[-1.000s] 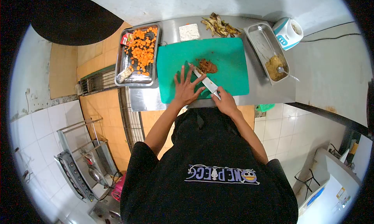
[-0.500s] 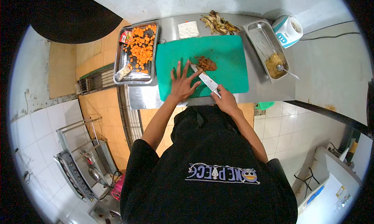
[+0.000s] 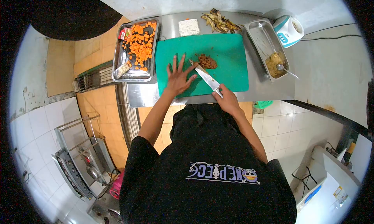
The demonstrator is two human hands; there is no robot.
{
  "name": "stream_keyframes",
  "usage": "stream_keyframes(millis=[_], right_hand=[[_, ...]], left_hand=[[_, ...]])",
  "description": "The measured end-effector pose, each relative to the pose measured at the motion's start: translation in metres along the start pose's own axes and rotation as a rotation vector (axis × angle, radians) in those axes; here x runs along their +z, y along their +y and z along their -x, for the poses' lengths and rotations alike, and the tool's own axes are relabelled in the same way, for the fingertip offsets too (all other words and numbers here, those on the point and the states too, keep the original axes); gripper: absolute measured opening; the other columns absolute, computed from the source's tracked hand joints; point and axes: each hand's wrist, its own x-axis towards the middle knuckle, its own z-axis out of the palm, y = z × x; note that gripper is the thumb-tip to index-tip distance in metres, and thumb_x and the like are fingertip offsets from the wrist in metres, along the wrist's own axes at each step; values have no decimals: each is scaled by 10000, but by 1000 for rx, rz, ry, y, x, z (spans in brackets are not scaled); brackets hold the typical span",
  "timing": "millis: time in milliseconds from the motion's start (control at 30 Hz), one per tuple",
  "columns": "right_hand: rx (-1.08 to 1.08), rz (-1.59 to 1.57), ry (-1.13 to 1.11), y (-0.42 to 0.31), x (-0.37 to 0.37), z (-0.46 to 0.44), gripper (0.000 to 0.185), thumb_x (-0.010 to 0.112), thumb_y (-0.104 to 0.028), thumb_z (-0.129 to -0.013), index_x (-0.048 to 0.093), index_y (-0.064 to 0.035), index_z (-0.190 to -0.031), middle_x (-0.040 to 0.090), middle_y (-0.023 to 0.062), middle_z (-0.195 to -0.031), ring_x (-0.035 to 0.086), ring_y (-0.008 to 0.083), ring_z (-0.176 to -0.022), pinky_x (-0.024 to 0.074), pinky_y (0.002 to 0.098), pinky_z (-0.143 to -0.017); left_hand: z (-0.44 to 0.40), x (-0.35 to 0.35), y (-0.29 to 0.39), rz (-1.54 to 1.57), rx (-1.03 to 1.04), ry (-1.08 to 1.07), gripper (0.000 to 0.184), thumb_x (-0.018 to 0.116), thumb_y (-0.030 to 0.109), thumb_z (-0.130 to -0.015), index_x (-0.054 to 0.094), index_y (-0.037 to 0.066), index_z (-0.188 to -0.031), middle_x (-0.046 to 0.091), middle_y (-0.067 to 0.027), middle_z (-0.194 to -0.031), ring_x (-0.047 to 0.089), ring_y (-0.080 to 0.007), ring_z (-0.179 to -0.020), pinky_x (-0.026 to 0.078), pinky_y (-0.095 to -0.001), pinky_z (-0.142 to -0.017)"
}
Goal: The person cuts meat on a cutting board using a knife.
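My right hand [image 3: 226,99] grips the handle of a kitchen knife [image 3: 208,79], its blade slanting up and left over the green cutting board [image 3: 233,78]. My left hand [image 3: 179,78] has its fingers spread over the board's left part, with the index finger reaching to the blade near its tip. Beside the blade lies a small heap of chopped brown food [image 3: 207,62], with crumbs scattered around it. I cannot tell what kind of food it is.
To the left, a metal tray [image 3: 115,62] holds cut carrots [image 3: 140,48], a red packet and a wrapped roll. Behind the board are a white block [image 3: 189,27] and banana peels [image 3: 219,21]. At right stand a metal pan [image 3: 258,41] with yellowish mash and a spoon, and a white-and-teal appliance [image 3: 287,31].
My left hand has shifted slightly left and up, its index finger now at the blade near the tip. The knife has barely moved, and the brown heap looks the same.
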Motion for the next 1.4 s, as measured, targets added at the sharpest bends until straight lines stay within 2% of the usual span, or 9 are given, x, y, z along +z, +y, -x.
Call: stream_keyframes(millis=[500,567,600,667,700,767,867,967,1400], right_hand=[[73,-158,82,18,-43,52,428,663,-370,-958,531,0,-1128,678,299,-1009,659,489,-961,505,536,-798],[92,-191,70,20,-43,56,433,670,-375,-956,536,2,-1120,677,300,-1012,660,485,-954,506,525,-789],[64,-216,79,22,-40,52,431,670,-379,-957,542,1,-1115,677,301,-996,659,484,-942,507,517,-786],[33,-242,93,26,-37,46,429,670,-382,-958,549,0,-1109,677,302,-981,659,483,-930,508,508,-782],[74,-225,49,22,-36,44,427,645,-390,-974,562,-3,-1133,679,309,-978,658,489,-930,508,518,-788],[113,-212,7,15,-35,43,428,620,-398,-989,575,-7,-1157,681,316,-975,657,495,-930,508,528,-793],[71,-154,-4,10,-32,43,459,552,-424,-1021,595,-21,-1236,681,334,-988,654,511,-922,507,562,-820],[98,-71,-2,15,-30,45,493,508,-447,-1035,618,-34,-1279,677,349,-1022,649,517,-951,502,585,-865],[-12,155,-11,-5,-67,37,466,524,-442,-1020,693,-13,-1087,689,315,-963,653,502,-940,508,578,-859]], left_hand=[[-18,-18,20,53,-91,-67,579,365,654,-1025,557,345,-1476,129,-120,-1698,25,-421,-1547,144,-697,-1136],[-20,-17,30,216,-94,80,626,344,656,-1037,557,272,-1485,487,-135,-1442,434,-343,-1310,352,-591,-1026],[-23,-17,31,216,-86,77,626,344,656,-1037,557,272,-1485,487,-135,-1442,434,-343,-1310,352,-591,-1026],[-31,-17,32,1270,-336,-204,752,297,706,-1028,484,182,-1534,580,-35,-910,510,-187,-788,433,-389,-757],[-32,-21,34,1268,-335,-205,752,297,706,-1028,484,182,-1534,580,-35,-910,510,-187,-788,433,-389,-757],[-30,-29,39,2081,-696,-289,927,241,795,-981,372,99,-1579,419,41,-654,341,-119,-561,328,-290,-582],[-20,-25,35,2749,-636,-211,1052,201,868,-917,262,84,-1616,368,51,-632,304,-110,-550,273,-279,-563],[-17,-29,37,3009,-607,-99,1121,198,905,-875,226,70,-1622,387,66,-624,306,-98,-549,287,-287,-562],[-13,-32,46,2912,-511,-246,1154,191,931,-846,201,85,-1631,426,46,-635,316,-113,-529,300,-300,-574]])
